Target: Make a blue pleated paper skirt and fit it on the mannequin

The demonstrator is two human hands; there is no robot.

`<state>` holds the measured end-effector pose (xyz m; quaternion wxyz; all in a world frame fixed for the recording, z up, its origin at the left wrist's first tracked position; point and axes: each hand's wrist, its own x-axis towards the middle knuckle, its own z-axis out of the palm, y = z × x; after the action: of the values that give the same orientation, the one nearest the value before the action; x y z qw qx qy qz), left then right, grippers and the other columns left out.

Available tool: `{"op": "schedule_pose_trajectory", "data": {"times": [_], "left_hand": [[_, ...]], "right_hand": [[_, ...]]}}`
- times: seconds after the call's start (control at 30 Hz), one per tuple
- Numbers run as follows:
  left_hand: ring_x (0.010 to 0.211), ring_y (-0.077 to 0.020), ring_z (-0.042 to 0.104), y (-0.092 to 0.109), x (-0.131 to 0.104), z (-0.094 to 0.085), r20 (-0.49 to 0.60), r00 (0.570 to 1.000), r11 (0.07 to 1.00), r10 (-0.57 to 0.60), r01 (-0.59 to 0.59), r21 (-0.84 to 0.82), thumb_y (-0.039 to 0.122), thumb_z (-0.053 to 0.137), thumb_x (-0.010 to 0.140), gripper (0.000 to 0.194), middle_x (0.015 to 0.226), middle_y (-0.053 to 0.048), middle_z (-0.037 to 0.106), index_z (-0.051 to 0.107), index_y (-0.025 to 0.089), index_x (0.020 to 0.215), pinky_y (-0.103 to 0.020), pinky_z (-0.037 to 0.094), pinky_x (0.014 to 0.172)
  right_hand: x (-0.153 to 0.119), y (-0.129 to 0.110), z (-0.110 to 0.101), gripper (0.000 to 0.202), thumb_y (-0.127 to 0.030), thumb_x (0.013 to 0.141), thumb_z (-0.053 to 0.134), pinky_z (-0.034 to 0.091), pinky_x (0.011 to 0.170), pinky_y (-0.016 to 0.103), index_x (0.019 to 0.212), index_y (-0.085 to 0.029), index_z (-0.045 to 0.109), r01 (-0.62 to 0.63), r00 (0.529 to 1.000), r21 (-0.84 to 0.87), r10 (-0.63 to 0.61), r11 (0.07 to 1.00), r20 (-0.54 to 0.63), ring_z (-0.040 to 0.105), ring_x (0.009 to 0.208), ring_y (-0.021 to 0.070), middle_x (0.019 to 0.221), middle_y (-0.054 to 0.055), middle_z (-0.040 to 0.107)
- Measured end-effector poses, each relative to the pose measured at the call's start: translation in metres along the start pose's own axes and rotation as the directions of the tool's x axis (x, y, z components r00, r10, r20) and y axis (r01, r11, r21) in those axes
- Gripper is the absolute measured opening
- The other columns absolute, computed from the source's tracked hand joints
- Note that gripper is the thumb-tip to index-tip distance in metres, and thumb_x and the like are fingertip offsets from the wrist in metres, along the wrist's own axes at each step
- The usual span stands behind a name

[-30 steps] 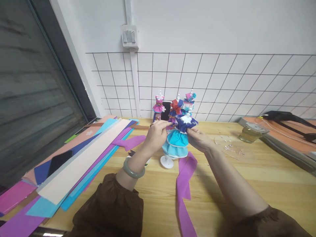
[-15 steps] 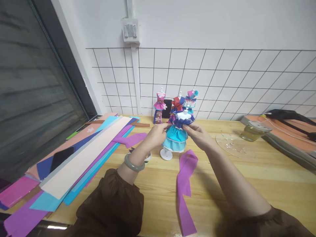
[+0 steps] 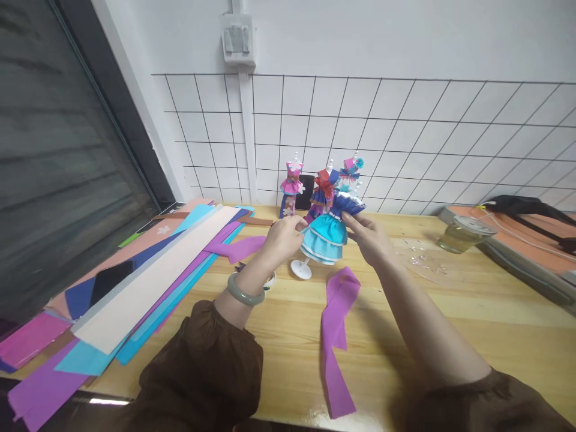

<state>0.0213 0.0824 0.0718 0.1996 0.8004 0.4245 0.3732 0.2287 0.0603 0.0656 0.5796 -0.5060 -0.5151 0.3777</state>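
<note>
A small dress form wears a tiered turquoise skirt (image 3: 327, 235) with white trim and a dark blue ruffled top (image 3: 348, 204). It leans to the right on its round white base (image 3: 301, 269). My right hand (image 3: 369, 235) is closed on its right side at the waist, thumb on the blue ruffle. My left hand (image 3: 285, 239) has its fingers pinched together at the skirt's left edge; whatever is between them is hidden. A creased purple crepe paper strip (image 3: 335, 342) lies on the table in front of the form.
More dressed mini forms, among them a pink one (image 3: 293, 180) and a red-and-blue one (image 3: 324, 186), stand behind. Coloured paper strips (image 3: 157, 276) and a dark phone (image 3: 110, 282) lie left. A cup (image 3: 463, 234) and a clear plate of small bits (image 3: 423, 261) are right.
The dress form has tilted further to the right, its ruffled top swinging right and its base lifting at an angle. Both hands stay at its sides. The camera view has shifted slightly.
</note>
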Motion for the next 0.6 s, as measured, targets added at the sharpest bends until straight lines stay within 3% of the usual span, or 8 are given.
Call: {"op": "schedule_pose_trajectory", "data": {"times": [0.13,0.23,0.37,0.6], "left_hand": [[0.075,-0.0187,0.063,0.004,-0.002,-0.001,0.035,0.999,0.999,-0.032,0.031,0.029,0.011,0.053,0.072,0.024,0.078,-0.005,0.069,0.067,0.018,0.090,-0.032,0.049,0.072],[0.075,-0.0199,0.063,0.003,-0.003,-0.001,0.056,0.998,1.000,-0.003,0.003,0.015,0.012,0.054,0.072,0.022,0.077,-0.005,0.069,0.068,0.018,0.088,-0.033,0.049,0.073],[0.079,-0.0208,0.063,0.002,-0.003,-0.001,0.042,0.999,0.999,0.019,-0.021,0.045,0.016,0.051,0.077,0.023,0.083,-0.006,0.070,0.067,0.019,0.093,-0.034,0.048,0.076],[0.087,-0.0235,0.062,0.012,-0.007,-0.008,0.030,0.999,0.995,0.026,-0.029,0.100,0.014,0.039,0.081,0.032,0.092,-0.008,0.069,0.064,0.019,0.100,-0.035,0.047,0.078]], "right_hand": [[0.007,0.005,-0.009,0.032,-0.051,0.071,0.065,0.050,0.066,0.030,0.086,-0.023,0.069,0.017,0.995,0.005,-0.017,1.000,-0.101,0.063,0.074,0.0176,0.083,0.001,0.069],[0.008,0.002,-0.011,0.029,-0.048,0.071,0.065,0.048,0.060,0.029,0.085,-0.023,0.069,0.114,0.986,0.005,-0.112,0.994,-0.125,0.061,0.066,0.0166,0.076,0.000,0.069],[0.006,-0.002,-0.007,0.029,-0.045,0.074,0.064,0.048,0.067,0.031,0.089,-0.022,0.070,0.247,0.961,-0.099,-0.256,0.964,-0.101,0.062,0.074,0.0196,0.082,0.002,0.070],[0.006,0.000,-0.001,0.033,-0.047,0.076,0.060,0.048,0.074,0.035,0.094,-0.020,0.069,0.269,0.957,-0.231,-0.287,0.935,-0.050,0.061,0.084,0.0224,0.089,0.004,0.070]]}}
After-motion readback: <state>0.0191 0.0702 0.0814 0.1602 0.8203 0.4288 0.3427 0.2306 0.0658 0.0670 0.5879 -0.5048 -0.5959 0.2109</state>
